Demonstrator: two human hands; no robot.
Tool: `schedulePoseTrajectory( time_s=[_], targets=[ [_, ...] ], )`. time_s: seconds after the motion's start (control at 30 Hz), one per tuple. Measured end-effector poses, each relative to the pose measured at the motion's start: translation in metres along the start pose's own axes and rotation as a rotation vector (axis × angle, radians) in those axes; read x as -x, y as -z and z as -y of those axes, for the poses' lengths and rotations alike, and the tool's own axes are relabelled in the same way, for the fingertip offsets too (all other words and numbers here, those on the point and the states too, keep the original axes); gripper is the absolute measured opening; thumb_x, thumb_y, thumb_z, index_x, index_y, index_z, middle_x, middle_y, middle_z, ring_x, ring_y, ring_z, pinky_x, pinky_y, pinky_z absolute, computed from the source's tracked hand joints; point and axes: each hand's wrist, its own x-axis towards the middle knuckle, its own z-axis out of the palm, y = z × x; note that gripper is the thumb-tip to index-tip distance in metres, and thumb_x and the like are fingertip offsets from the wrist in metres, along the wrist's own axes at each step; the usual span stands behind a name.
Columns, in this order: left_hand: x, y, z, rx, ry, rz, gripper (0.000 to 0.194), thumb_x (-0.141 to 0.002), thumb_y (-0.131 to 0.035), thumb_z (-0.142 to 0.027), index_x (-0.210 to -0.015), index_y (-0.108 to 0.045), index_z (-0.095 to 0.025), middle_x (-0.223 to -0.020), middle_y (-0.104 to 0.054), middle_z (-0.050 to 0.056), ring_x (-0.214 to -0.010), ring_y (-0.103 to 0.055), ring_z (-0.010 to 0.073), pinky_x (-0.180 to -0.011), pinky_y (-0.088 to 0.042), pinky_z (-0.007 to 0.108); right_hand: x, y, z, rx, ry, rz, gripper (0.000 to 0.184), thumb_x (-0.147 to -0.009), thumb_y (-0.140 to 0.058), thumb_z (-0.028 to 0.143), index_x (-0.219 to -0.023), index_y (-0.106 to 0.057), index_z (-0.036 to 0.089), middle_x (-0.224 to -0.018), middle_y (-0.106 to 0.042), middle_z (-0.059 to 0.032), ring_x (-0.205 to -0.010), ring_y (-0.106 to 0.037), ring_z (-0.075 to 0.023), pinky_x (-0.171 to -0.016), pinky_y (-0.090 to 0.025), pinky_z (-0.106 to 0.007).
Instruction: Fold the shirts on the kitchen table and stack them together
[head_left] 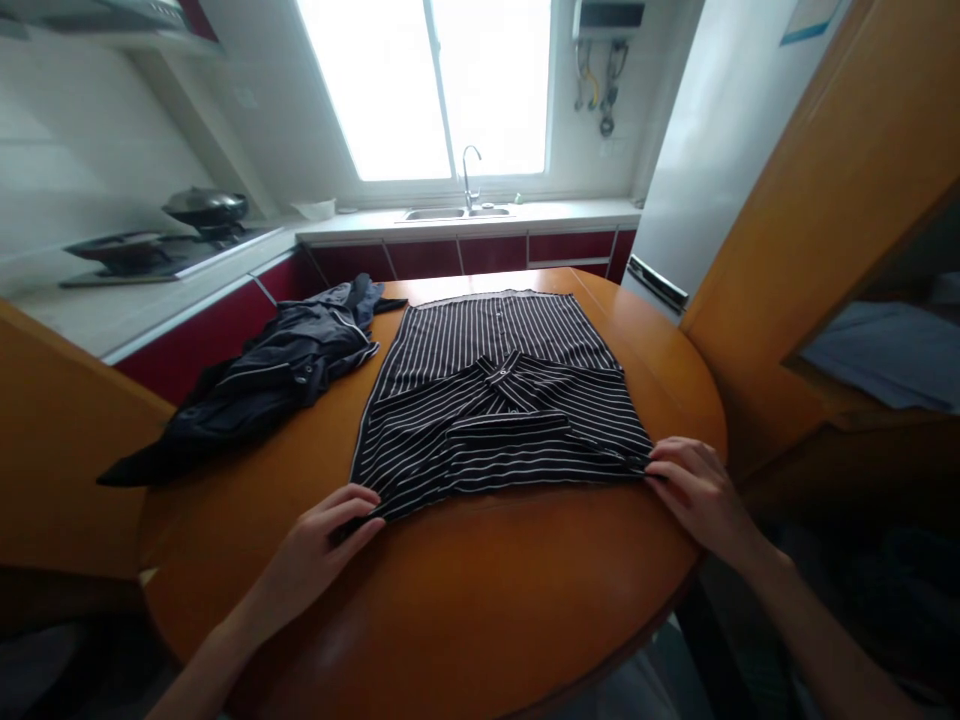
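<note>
left grip (319, 540): bare human hand, slender fingers, slim thumb | left wrist (253, 607): narrow, uncovered | left forearm (201, 665): bare, slim, tapering toward wrist | right grip (701, 490): bare human hand, slender fingers | right wrist (769, 565): small rounded bone bump | right forearm (836, 635): bare, slim | nails: too blurred to tell

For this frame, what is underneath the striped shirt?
The striped shirt lies on the wooden table, whose top shows around it. The left hand and right hand hold its near corners. The tabletop directly beneath the cloth is covered and cannot be seen.
</note>
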Motion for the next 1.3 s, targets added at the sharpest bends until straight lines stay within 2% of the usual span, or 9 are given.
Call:
schedulePoseTrajectory(
  time_s=[0.17, 0.3, 0.43, 0.63, 0.73, 0.9, 1.13, 1.3],
  targets=[
    [0.002, 0.001, 0.004, 0.022, 0.025, 0.0, 0.038, -0.095, -0.058, -0.053, -0.081, -0.072, -0.02, -0.095, -0.069, 0.004, -0.085, -0.067, 0.0166, -0.081, -0.054, 0.021, -0.001, -0.002, 0.001, -0.127, -0.077, -0.028, 0.011, -0.097, -0.057, 0.025, -0.092, -0.067, 0.025, -0.103, -0.069, -0.0066, -0.103, -0.062, -0.0256, -0.092, -0.048, -0.043],
    [0.002, 0.006, 0.005, 0.062, 0.044, 0.02, 0.04, -0.097, -0.055, -0.05, -0.076, -0.071, -0.02, -0.092, -0.066, 0.004, -0.083, -0.064, 0.0159, -0.077, -0.053, 0.02, -0.004, -0.003, -0.003, -0.261, -0.253, -0.012, 0.018, -0.1, -0.052, 0.03, -0.088, -0.064, 0.025, -0.097, -0.068, -0.0063, -0.098, -0.062, -0.0249, -0.089, -0.049, -0.042],
    [0.0, 0.008, 0.008, 0.089, 0.056, 0.016, 0.042, -0.096, -0.056, -0.051, -0.072, -0.069, -0.02, -0.093, -0.063, 0.004, -0.083, -0.063, 0.015, -0.076, -0.052, 0.02, -0.007, -0.007, -0.011, -0.273, -0.363, 0.045, 0.028, -0.1, -0.048, 0.036, -0.08, -0.063, 0.024, -0.096, -0.067, -0.0072, -0.097, -0.061, -0.026, -0.09, -0.048, -0.042],
    [0.003, 0.006, 0.017, 0.008, 0.055, 0.034, 0.044, -0.093, -0.059, -0.056, -0.07, -0.07, -0.02, -0.1, -0.06, 0.005, -0.092, -0.062, 0.0176, -0.086, -0.052, 0.025, -0.009, -0.014, -0.018, -0.161, -0.402, 0.09, 0.035, -0.094, -0.055, 0.04, -0.063, -0.056, 0.025, -0.09, -0.065, -0.0069, -0.095, -0.058, -0.0267, -0.087, -0.045, -0.042],
    [0.007, 0.008, 0.02, -0.03, 0.04, 0.08, 0.039, -0.092, -0.061, -0.055, -0.075, -0.072, -0.021, -0.107, -0.06, 0.006, -0.1, -0.06, 0.0198, -0.092, -0.052, 0.028, -0.007, -0.016, -0.02, -0.13, -0.401, 0.067, 0.036, -0.091, -0.059, 0.043, -0.06, -0.056, 0.025, -0.092, -0.065, -0.0072, -0.095, -0.058, -0.0271, -0.087, -0.045, -0.042],
    [0.007, 0.013, 0.02, 0.003, 0.026, 0.166, 0.033, -0.09, -0.065, -0.052, -0.079, -0.072, -0.022, -0.111, -0.061, 0.006, -0.104, -0.059, 0.0209, -0.093, -0.052, 0.028, -0.006, -0.017, -0.019, -0.115, -0.417, 0.018, 0.038, -0.088, -0.061, 0.051, -0.06, -0.059, 0.025, -0.094, -0.067, -0.0083, -0.096, -0.059, -0.028, -0.088, -0.045, -0.043],
    [0.002, 0.01, 0.01, 0.037, 0.101, 0.147, 0.043, -0.097, -0.053, -0.052, -0.071, -0.067, -0.02, -0.103, -0.061, 0.006, -0.096, -0.058, 0.0187, -0.088, -0.049, 0.027, -0.001, -0.017, -0.021, -0.089, -0.447, -0.011, 0.042, -0.088, -0.057, 0.057, -0.061, -0.06, 0.025, -0.098, -0.068, -0.0102, -0.097, -0.061, -0.029, -0.09, -0.046, -0.045],
    [-0.001, 0.008, 0.01, -0.008, 0.136, 0.116, 0.048, -0.096, -0.051, -0.056, -0.067, -0.063, -0.02, -0.104, -0.06, 0.006, -0.096, -0.056, 0.02, -0.09, -0.048, 0.03, 0.001, -0.018, -0.024, 0.011, -0.397, -0.038, 0.045, -0.087, -0.056, 0.061, -0.06, -0.058, 0.026, -0.098, -0.068, -0.011, -0.098, -0.06, -0.031, -0.09, -0.047, -0.048]
  ],
)
